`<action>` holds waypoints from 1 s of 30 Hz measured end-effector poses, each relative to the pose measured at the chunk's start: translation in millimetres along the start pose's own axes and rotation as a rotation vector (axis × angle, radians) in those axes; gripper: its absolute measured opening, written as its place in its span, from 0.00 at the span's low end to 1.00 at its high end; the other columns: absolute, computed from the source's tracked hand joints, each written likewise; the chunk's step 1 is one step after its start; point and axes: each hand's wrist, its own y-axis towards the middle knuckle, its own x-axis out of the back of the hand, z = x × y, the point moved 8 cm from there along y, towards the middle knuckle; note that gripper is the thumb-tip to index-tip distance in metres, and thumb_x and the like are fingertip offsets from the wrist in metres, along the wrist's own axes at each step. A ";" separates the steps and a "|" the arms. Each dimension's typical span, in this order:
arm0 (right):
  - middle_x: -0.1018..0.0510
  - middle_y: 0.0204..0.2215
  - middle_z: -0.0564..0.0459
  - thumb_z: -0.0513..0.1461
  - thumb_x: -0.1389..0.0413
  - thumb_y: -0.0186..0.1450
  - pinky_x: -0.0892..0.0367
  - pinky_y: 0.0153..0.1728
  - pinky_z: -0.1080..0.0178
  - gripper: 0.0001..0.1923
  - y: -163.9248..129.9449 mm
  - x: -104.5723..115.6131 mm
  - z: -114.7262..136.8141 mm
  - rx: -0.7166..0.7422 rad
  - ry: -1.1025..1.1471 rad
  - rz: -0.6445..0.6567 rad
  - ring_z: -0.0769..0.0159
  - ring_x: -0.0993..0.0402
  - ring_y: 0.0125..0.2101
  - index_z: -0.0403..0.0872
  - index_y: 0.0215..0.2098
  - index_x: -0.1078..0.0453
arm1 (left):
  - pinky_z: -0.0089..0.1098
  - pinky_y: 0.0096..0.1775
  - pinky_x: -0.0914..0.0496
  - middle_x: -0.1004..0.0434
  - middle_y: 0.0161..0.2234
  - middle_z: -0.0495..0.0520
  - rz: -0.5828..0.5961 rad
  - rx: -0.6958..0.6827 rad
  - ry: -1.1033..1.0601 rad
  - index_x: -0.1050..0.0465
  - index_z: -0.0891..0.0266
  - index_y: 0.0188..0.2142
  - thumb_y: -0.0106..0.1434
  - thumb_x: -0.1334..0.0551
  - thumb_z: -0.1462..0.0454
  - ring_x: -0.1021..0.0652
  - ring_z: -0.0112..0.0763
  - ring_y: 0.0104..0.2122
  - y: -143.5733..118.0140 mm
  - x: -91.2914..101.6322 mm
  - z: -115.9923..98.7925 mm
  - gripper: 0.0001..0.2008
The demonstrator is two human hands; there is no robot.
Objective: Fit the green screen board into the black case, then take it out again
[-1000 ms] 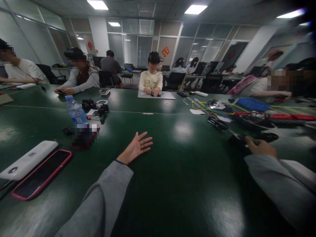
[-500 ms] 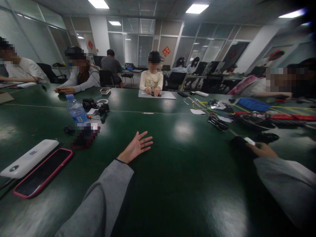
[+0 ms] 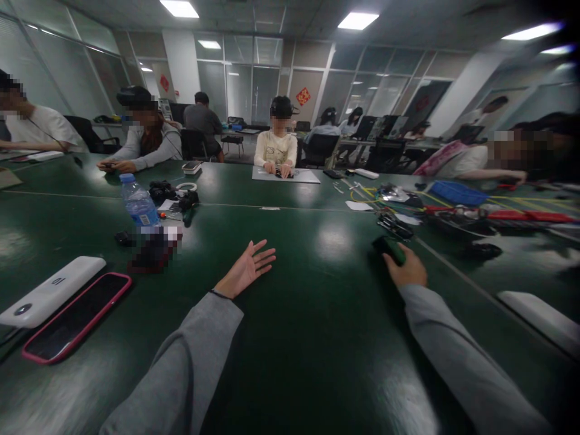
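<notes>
Over the last second the right hand (image 3: 406, 270) swung in from the far right of the desk (image 3: 317, 338) toward the middle, bringing a small dark object (image 3: 388, 248) with it. A second ago that hand lay out by the dark clutter at the desk's right edge, closed on something dark there. It ended nearer the left hand (image 3: 247, 270), with its grey sleeve (image 3: 457, 356) stretched across more of the view.

Right hand (image 3: 408, 269) around dark device (image 3: 388, 248)
</notes>
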 end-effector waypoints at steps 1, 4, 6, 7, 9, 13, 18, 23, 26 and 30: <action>0.30 0.44 0.37 0.50 0.46 0.57 0.39 0.42 0.56 0.32 -15.5 -12.7 39.1 0.073 0.059 0.042 0.56 0.33 0.43 0.42 0.55 0.40 | 0.41 0.53 0.39 0.35 0.55 0.60 -0.012 -0.012 -0.002 0.41 0.55 0.57 0.63 0.48 0.51 0.31 0.38 0.53 0.7 1.9 -0.8 0.25; 0.34 0.51 0.42 0.49 0.49 0.60 0.40 0.50 0.55 0.30 -70.4 -35.4 157.1 0.272 0.304 0.092 0.57 0.36 0.50 0.44 0.57 0.43 | 0.38 0.54 0.40 0.37 0.57 0.57 -0.061 -0.035 -0.007 0.40 0.54 0.56 0.63 0.47 0.53 0.34 0.35 0.55 3.3 9.0 -1.1 0.23; 0.35 0.52 0.45 0.48 0.50 0.62 0.41 0.52 0.53 0.28 -109.5 -40.9 225.1 0.391 0.452 0.138 0.58 0.37 0.51 0.45 0.57 0.44 | 0.36 0.54 0.40 0.37 0.56 0.57 -0.092 -0.044 -0.003 0.39 0.56 0.55 0.62 0.44 0.55 0.33 0.34 0.54 4.7 12.9 0.0 0.22; 0.35 0.52 0.46 0.47 0.50 0.63 0.41 0.53 0.53 0.27 -127.5 -41.2 252.1 0.433 0.501 0.158 0.58 0.38 0.52 0.46 0.57 0.44 | 0.36 0.54 0.39 0.36 0.56 0.58 -0.098 -0.050 0.002 0.37 0.57 0.54 0.62 0.43 0.56 0.32 0.34 0.53 5.0 13.5 0.5 0.21; 0.35 0.52 0.47 0.46 0.50 0.63 0.40 0.53 0.53 0.26 -156.6 -39.4 290.4 0.483 0.564 0.192 0.59 0.38 0.52 0.49 0.58 0.46 | 0.35 0.53 0.38 0.33 0.53 0.59 -0.082 -0.060 0.003 0.35 0.60 0.52 0.61 0.41 0.58 0.30 0.35 0.51 4.4 10.8 1.2 0.20; 0.33 0.50 0.49 0.46 0.48 0.62 0.37 0.51 0.53 0.25 -180.3 -35.9 313.9 0.484 0.602 0.217 0.58 0.36 0.51 0.52 0.56 0.45 | 0.37 0.52 0.37 0.31 0.51 0.60 0.024 -0.043 -0.043 0.33 0.65 0.50 0.61 0.43 0.56 0.29 0.37 0.49 -0.4 -5.3 2.7 0.20; 0.33 0.47 0.48 0.45 0.48 0.62 0.36 0.49 0.53 0.20 -176.8 -36.3 311.2 0.484 0.611 0.241 0.58 0.36 0.50 0.52 0.52 0.42 | 0.38 0.53 0.38 0.29 0.49 0.61 0.016 -0.040 -0.066 0.32 0.67 0.49 0.61 0.42 0.58 0.29 0.38 0.49 -3.6 -10.8 2.4 0.20; 0.33 0.46 0.49 0.46 0.47 0.61 0.34 0.48 0.54 0.17 -175.7 -37.0 310.4 0.464 0.622 0.243 0.59 0.35 0.49 0.52 0.48 0.39 | 0.37 0.53 0.37 0.29 0.49 0.62 -0.014 -0.063 -0.068 0.32 0.67 0.50 0.60 0.42 0.56 0.29 0.38 0.49 -2.5 -7.8 1.2 0.22; 0.33 0.45 0.49 0.46 0.47 0.61 0.33 0.46 0.54 0.15 -175.7 -38.9 308.2 0.449 0.613 0.228 0.59 0.34 0.47 0.53 0.45 0.37 | 0.37 0.52 0.36 0.29 0.49 0.62 -0.022 -0.072 -0.061 0.33 0.67 0.50 0.60 0.42 0.55 0.29 0.39 0.49 -2.5 -6.9 -0.3 0.22; 0.33 0.45 0.48 0.46 0.47 0.61 0.32 0.44 0.55 0.13 -175.5 -41.2 306.6 0.460 0.606 0.214 0.59 0.33 0.46 0.52 0.43 0.36 | 0.37 0.52 0.36 0.30 0.50 0.62 -0.017 -0.082 -0.048 0.33 0.68 0.50 0.60 0.42 0.56 0.29 0.39 0.49 -3.1 -6.9 -1.9 0.22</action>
